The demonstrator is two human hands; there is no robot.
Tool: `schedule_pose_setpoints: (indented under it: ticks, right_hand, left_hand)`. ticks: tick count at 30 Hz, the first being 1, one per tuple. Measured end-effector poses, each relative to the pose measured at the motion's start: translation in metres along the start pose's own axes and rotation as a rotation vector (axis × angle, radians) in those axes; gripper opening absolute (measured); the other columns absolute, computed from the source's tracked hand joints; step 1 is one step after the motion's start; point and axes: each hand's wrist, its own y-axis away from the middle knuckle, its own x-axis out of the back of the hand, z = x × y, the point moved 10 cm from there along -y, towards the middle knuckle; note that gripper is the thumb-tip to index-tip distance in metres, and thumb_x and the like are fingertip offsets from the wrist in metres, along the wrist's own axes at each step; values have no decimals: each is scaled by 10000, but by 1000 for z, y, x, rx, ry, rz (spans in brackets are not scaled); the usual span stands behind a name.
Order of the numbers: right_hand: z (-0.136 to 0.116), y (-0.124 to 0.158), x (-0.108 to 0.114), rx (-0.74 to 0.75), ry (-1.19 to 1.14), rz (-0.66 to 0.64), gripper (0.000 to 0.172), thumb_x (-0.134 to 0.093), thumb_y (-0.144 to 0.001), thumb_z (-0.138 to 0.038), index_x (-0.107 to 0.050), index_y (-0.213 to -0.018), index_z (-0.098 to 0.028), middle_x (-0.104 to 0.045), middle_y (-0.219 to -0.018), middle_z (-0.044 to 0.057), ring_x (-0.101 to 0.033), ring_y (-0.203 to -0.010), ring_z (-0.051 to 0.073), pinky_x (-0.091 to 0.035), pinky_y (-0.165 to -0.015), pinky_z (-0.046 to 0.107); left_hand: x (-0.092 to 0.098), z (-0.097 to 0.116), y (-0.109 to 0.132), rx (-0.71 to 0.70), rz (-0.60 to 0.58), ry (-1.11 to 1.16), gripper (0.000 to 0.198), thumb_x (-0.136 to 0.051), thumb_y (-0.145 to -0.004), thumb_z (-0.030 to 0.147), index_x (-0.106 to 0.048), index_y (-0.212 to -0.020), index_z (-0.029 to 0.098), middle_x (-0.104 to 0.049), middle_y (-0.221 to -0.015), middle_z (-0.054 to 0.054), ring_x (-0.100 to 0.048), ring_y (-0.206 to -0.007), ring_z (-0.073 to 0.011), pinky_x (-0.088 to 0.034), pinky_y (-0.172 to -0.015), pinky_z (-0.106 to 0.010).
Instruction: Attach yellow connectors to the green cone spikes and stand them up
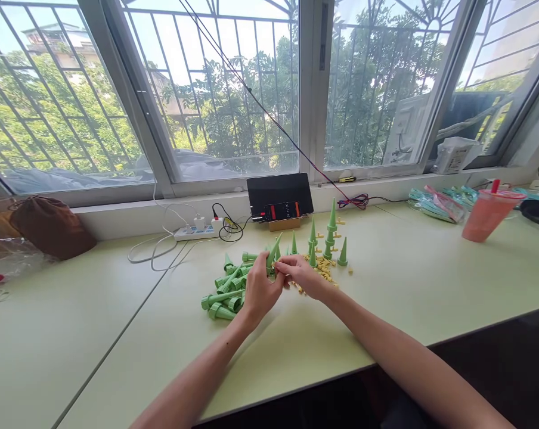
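Note:
In my left hand [261, 289] is a green plastic watering spike [273, 250], gripped with its pointed end tilted up and to the right. My right hand [303, 275] meets it from the right, thumb and forefinger pinched at the spike's side around a small yellow plastic piece, mostly hidden by the fingers. Left of my hands lies a pile of loose green spikes [222, 298]. Beyond my right hand are scattered small yellow pieces [325, 269]. Several green spikes [343, 253] stand upright there, some stacked [329, 235] with yellow pieces jutting from their sides.
A dark tablet [279, 192] with a phone [282, 211] before it leans at the window sill. A power strip [197, 231] with cables is at back left, near a brown bag [52, 227]. To the right stand a red cup [491, 214] and plastic packets [437, 202].

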Motion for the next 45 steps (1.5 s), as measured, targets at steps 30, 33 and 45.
schedule_pose_setpoints:
  ticks: [30,33,45]
  right_hand:
    - [-24,7,5,151,352,124,369,-550,-848,-436,-499,-589,-178,-448,-530,-30,-388,-501,99,-289,-482,240]
    - [-12,4,3,62,153,74,371,-593,-819,-468,-528,-605,-172,-462,-534,-30,-422,-487,97,-332,-478,239]
    - [0,2,4,-7,28,41,378,-638,-792,-480,-565,-628,-148,-505,-565,-17,-439,-495,85,-353,-485,233]
  left_hand:
    - [-1,1,0,-70,-11,-18,252,-531,-793,186,-507,-1044,193,-627,-868,-36,-580,-739,-169,-444,-676,-273]
    - [0,3,-1,-63,-9,-7,217,-533,-801,199,-505,-1016,198,-623,-824,-22,-567,-698,-160,-432,-646,-261]
    - [0,4,1,-41,-21,0,203,-530,-829,248,-516,-1024,192,-627,-833,-30,-570,-708,-162,-433,-652,-268]
